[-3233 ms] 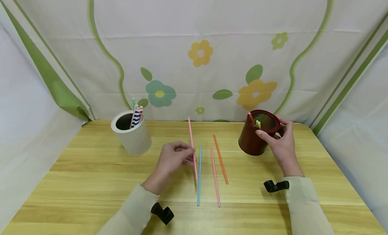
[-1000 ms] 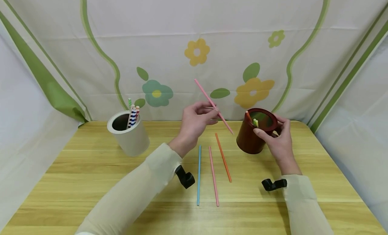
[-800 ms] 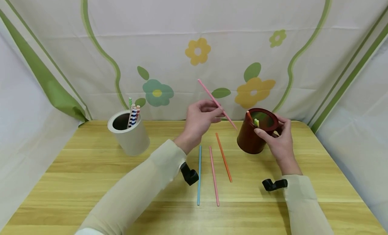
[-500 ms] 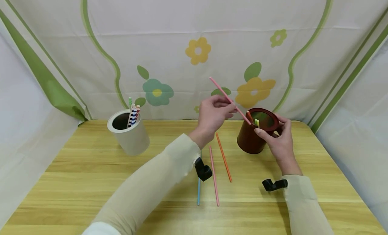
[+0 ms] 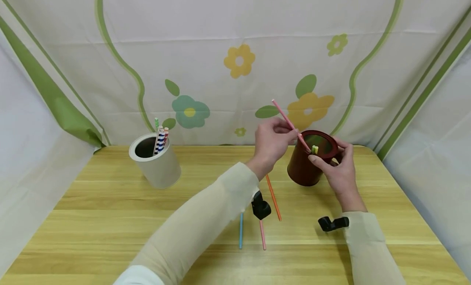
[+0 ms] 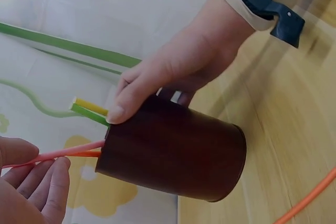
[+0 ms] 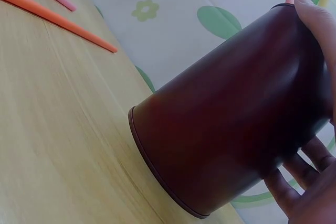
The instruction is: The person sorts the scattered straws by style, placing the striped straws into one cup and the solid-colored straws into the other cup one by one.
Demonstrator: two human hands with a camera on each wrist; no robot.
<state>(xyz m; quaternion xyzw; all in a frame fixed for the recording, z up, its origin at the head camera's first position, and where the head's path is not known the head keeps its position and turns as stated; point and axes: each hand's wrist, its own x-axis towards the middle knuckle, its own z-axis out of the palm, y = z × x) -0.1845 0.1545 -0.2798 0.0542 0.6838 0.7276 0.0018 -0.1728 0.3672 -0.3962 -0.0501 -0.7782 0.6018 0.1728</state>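
Observation:
My left hand [image 5: 272, 142] pinches a pink straw [image 5: 281, 111] between thumb and fingers. The straw slants down to the right, its lower end inside the mouth of a dark red cup [image 5: 302, 170]. At the cup's right side my right hand [image 5: 342, 170] grips it, thumb at the rim and fingers around the far side. Past that thumb, a green straw [image 6: 90, 114] and a yellow straw [image 6: 92, 105] stick out in the left wrist view. An orange straw [image 6: 85, 154] leans in the cup beside the pink one. The right wrist view shows the cup's base [image 7: 168, 192] near the tabletop.
A white cup [image 5: 162, 172] holding several patterned straws [image 5: 161, 140] stands at the back left. On the wooden table [image 5: 110, 219] lie an orange straw [image 5: 274, 199], a pink straw [image 5: 263, 236] and a blue straw [image 5: 241, 232], partly covered by my left arm. A flowered curtain [image 5: 206, 72] hangs behind.
My left hand has lifted the pink straw off the table and carried it rightward, tilting it, until its lower end entered the red cup. My right hand stays on the cup.

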